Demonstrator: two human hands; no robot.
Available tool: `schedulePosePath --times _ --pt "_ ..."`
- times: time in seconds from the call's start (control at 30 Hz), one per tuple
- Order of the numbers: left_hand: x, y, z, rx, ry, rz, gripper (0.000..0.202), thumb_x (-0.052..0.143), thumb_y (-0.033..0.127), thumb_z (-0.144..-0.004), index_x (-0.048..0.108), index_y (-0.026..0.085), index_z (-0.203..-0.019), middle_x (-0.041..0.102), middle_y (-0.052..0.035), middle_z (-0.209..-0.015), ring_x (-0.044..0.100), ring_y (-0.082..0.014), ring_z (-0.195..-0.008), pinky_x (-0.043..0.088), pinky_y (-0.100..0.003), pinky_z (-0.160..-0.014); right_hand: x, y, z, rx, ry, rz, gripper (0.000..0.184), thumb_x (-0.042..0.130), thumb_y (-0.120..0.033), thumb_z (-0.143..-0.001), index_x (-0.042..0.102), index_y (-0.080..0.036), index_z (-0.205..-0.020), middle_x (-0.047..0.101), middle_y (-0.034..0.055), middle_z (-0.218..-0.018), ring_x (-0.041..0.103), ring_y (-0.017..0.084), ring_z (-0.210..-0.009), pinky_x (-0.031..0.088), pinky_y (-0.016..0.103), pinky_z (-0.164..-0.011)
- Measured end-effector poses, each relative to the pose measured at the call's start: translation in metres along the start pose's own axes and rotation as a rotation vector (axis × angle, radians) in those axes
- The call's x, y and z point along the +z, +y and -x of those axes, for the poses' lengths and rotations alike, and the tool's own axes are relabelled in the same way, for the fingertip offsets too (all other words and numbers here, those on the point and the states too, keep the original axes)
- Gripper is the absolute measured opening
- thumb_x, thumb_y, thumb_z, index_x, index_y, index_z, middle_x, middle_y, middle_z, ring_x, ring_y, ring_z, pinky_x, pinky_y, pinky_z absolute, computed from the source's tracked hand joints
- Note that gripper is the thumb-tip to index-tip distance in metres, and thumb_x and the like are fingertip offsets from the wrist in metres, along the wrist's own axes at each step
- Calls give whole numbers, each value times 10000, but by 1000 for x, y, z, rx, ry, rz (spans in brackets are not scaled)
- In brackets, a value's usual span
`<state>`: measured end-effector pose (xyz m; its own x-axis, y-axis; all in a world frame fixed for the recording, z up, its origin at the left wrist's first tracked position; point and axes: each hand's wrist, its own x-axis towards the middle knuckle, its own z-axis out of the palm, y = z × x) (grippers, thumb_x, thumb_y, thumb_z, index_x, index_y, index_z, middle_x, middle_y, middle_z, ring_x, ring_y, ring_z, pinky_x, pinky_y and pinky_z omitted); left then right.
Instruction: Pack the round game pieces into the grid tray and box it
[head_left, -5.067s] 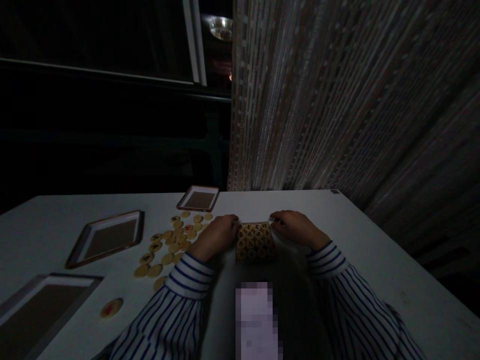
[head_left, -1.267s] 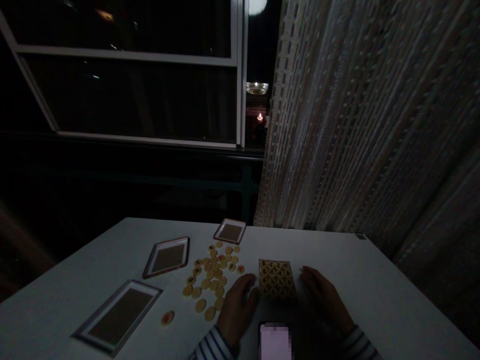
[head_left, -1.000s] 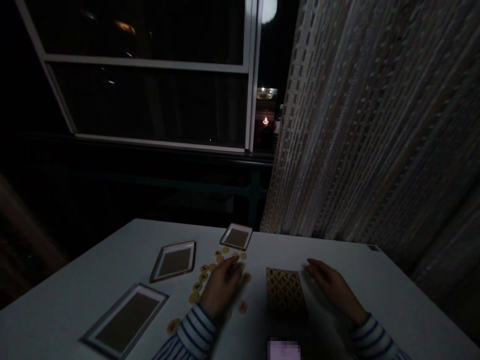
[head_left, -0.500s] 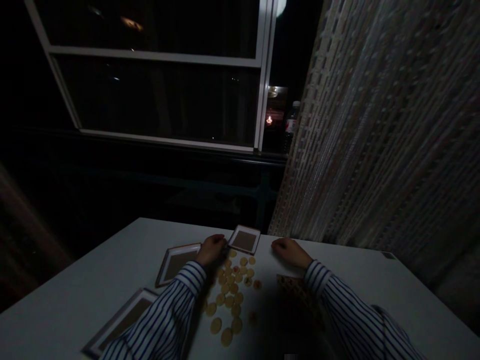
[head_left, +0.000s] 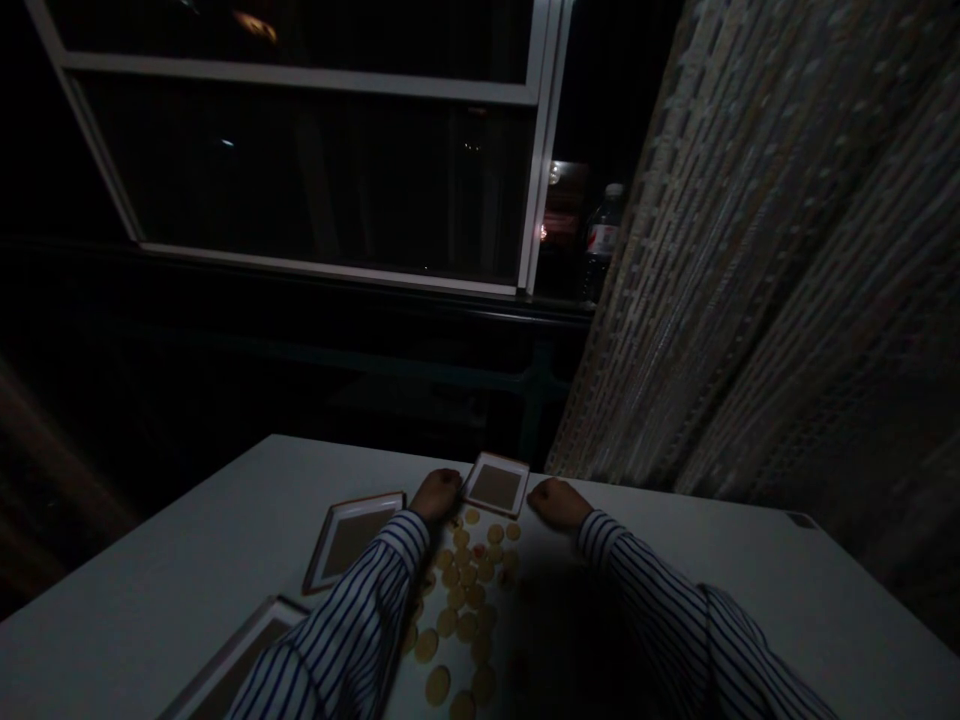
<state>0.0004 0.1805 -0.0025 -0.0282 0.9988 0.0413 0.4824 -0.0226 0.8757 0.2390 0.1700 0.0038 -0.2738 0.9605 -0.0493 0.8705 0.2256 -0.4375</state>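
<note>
My left hand (head_left: 437, 495) is curled closed at the left edge of a small shallow tray (head_left: 484, 506), pale-rimmed with a brown floor. Across from it, my right hand (head_left: 559, 502) is also closed, its fingers beside the tray's right edge. Darkness hides the fingertips, so I cannot tell whether either hand grips the rim. Several round yellowish discs (head_left: 468, 575) are strewn on the table below the tray, between my forearms. Some bear dark or red marks, such as a red-marked disc (head_left: 478, 551).
Two more framed trays lie to the left, a middle tray (head_left: 319, 548) and a nearer tray (head_left: 225, 655) partly under my sleeve. Beyond the white table (head_left: 247, 500) are a window (head_left: 337, 270), a bottle (head_left: 602, 240) and a string curtain (head_left: 675, 350). Deep shadow covers the table between my arms.
My right hand has moved left, up to the tray's right side. My left hand stays at its left edge. Shadow now hides the patterned item that showed near my right wrist.
</note>
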Motion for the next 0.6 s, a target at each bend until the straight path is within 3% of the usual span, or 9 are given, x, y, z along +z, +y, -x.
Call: schedulePosePath --times 0.27,0.6 --pt "5 -3 -2 19 -102 -61 236 444 234 -712 633 118 -630 624 -41 -610 575 -160 -633 424 -250 -624 9 -5 -7 74 3 32 329 429 -339 -812 678 -146 -719 676 100 -796 601 171 -737 343 243 -612" --pt "9 3 2 -54 -97 -164 178 500 168 -659 634 122 -552 594 -61 -502 582 -174 -604 399 -258 -604 17 -7 -15 146 25 4 313 429 -331 -827 665 -139 -753 679 120 -856 611 179 -808 349 243 -640"
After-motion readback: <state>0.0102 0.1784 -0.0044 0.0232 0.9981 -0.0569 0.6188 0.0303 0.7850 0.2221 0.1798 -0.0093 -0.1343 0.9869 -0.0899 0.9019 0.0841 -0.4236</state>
